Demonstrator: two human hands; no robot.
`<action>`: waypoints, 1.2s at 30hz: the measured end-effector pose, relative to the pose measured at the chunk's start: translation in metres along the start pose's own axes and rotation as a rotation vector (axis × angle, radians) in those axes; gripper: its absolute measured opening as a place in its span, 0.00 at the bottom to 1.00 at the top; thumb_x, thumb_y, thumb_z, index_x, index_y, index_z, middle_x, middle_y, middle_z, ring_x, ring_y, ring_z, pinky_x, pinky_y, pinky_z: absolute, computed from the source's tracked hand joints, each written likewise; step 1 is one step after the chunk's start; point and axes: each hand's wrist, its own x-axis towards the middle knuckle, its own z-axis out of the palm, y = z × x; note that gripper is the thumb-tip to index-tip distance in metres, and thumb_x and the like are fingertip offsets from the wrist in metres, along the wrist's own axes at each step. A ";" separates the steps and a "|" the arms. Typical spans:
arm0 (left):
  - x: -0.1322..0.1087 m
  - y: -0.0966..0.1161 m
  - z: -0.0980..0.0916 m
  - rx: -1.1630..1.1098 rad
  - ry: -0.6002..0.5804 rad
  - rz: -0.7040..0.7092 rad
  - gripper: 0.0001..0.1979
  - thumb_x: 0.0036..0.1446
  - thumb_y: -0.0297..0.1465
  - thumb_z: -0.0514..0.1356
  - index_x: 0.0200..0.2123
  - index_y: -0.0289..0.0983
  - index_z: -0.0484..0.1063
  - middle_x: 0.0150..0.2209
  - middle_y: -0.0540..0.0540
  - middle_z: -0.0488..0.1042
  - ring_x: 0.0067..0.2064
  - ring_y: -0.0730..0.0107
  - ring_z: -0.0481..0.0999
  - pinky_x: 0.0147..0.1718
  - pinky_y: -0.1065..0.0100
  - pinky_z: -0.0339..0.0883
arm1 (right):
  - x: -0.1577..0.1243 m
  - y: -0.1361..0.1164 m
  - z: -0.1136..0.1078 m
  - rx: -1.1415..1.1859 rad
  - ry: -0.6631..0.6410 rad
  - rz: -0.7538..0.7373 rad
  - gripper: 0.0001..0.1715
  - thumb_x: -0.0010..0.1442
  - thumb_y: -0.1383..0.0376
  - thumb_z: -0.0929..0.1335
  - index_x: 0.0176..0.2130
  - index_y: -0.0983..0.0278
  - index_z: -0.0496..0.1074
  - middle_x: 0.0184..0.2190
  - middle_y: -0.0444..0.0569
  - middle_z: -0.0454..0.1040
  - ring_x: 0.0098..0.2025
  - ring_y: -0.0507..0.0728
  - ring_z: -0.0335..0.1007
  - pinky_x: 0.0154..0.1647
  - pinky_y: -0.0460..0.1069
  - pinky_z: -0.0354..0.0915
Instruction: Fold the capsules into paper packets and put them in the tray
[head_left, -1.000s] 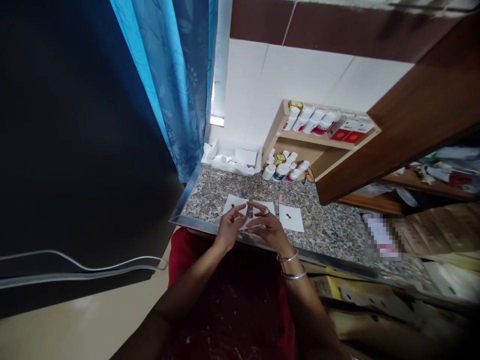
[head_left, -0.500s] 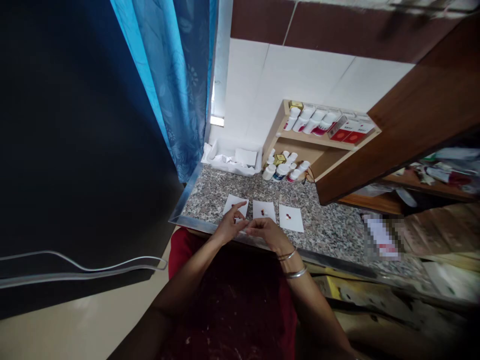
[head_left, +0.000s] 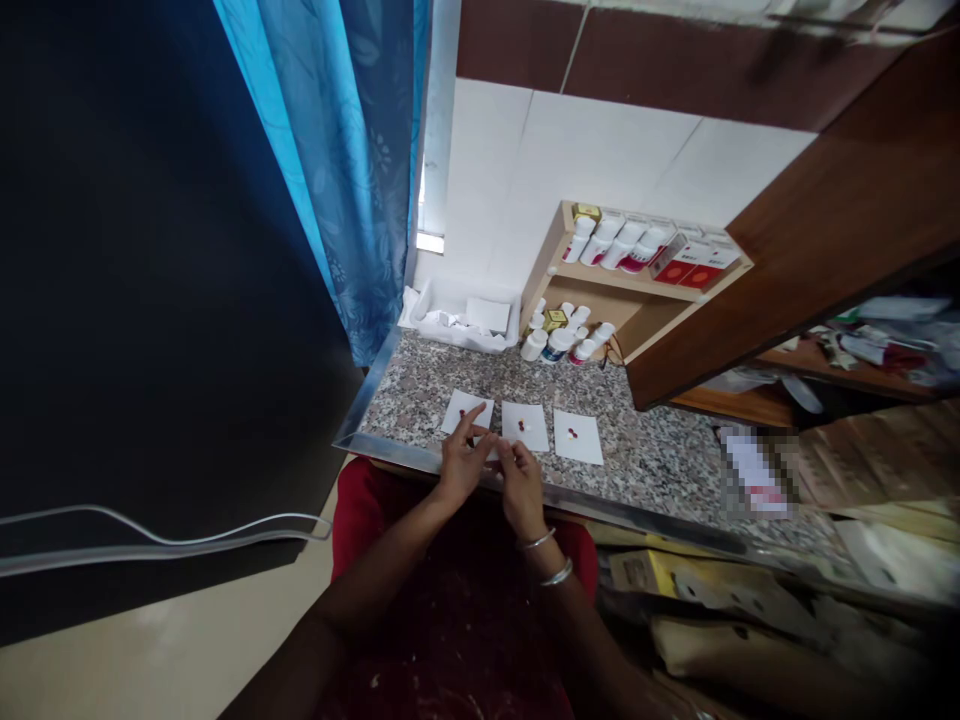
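The middle paper slip [head_left: 525, 425] lies on the speckled granite worktop [head_left: 645, 470] with one slip on each side, spaced apart, probably to keep each small batch of pills [head_left: 572, 433] separate. The left hand [head_left: 461, 465] sits at the near corner of the left slip, just beside the middle slip, its fingers [head_left: 477, 420] spread open, gripping nothing, the index pointing at the pills on the left slip. The right hand [head_left: 519, 485] rests at the middle slip's near edge, its fingers drawn closely together; whether they pinch anything is too small to tell. Behind the middle slip stands a wooden shelf [head_left: 637, 280] of white bottles, likely kept close for reaching, with a white tray [head_left: 457, 330] of paper scraps further left.
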 end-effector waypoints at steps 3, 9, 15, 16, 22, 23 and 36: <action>-0.001 -0.005 -0.001 0.062 -0.008 -0.033 0.19 0.50 0.33 0.58 0.46 0.36 0.70 0.31 0.47 0.75 0.32 0.72 0.71 0.35 0.72 0.63 | 0.002 0.008 -0.004 -0.322 0.028 -0.165 0.20 0.57 0.52 0.60 0.27 0.64 0.68 0.17 0.42 0.65 0.21 0.51 0.62 0.24 0.45 0.58; 0.016 -0.002 -0.022 0.249 -0.370 -0.078 0.09 0.45 0.31 0.59 0.31 0.36 0.77 0.26 0.49 0.77 0.27 0.72 0.72 0.26 0.75 0.61 | 0.021 -0.006 -0.028 -0.789 -0.133 -0.541 0.17 0.58 0.58 0.61 0.26 0.63 0.71 0.19 0.47 0.69 0.26 0.54 0.64 0.28 0.47 0.57; 0.018 -0.003 -0.017 -0.012 -0.253 -0.132 0.09 0.44 0.32 0.60 0.29 0.33 0.75 0.24 0.48 0.75 0.25 0.75 0.69 0.24 0.75 0.60 | 0.021 -0.018 -0.029 -0.613 -0.204 -0.424 0.13 0.56 0.62 0.63 0.39 0.62 0.72 0.26 0.45 0.72 0.26 0.52 0.64 0.28 0.46 0.59; 0.017 -0.003 -0.016 -0.052 -0.245 -0.141 0.09 0.43 0.32 0.60 0.28 0.33 0.75 0.23 0.49 0.74 0.24 0.75 0.69 0.24 0.75 0.59 | 0.020 -0.018 -0.030 -0.561 -0.200 -0.383 0.13 0.55 0.62 0.63 0.39 0.62 0.72 0.25 0.44 0.71 0.26 0.51 0.63 0.28 0.45 0.59; 0.015 -0.002 -0.017 -0.107 -0.284 -0.124 0.06 0.42 0.29 0.61 0.26 0.34 0.75 0.23 0.49 0.74 0.26 0.75 0.69 0.27 0.74 0.60 | 0.018 -0.022 -0.033 -0.279 -0.232 -0.312 0.08 0.51 0.67 0.64 0.30 0.61 0.74 0.26 0.43 0.72 0.30 0.51 0.66 0.32 0.46 0.61; 0.015 -0.001 -0.018 -0.113 -0.286 -0.127 0.06 0.42 0.29 0.61 0.26 0.34 0.75 0.23 0.49 0.74 0.25 0.75 0.69 0.28 0.74 0.61 | 0.018 -0.023 -0.034 -0.260 -0.241 -0.291 0.08 0.51 0.66 0.65 0.31 0.61 0.74 0.27 0.43 0.72 0.30 0.51 0.66 0.32 0.46 0.61; 0.014 0.001 -0.020 -0.185 -0.375 -0.184 0.07 0.41 0.30 0.62 0.27 0.33 0.75 0.24 0.48 0.74 0.27 0.75 0.70 0.28 0.74 0.62 | 0.022 -0.014 -0.040 -0.243 -0.214 -0.193 0.07 0.48 0.65 0.66 0.29 0.62 0.73 0.21 0.42 0.69 0.24 0.50 0.62 0.26 0.45 0.59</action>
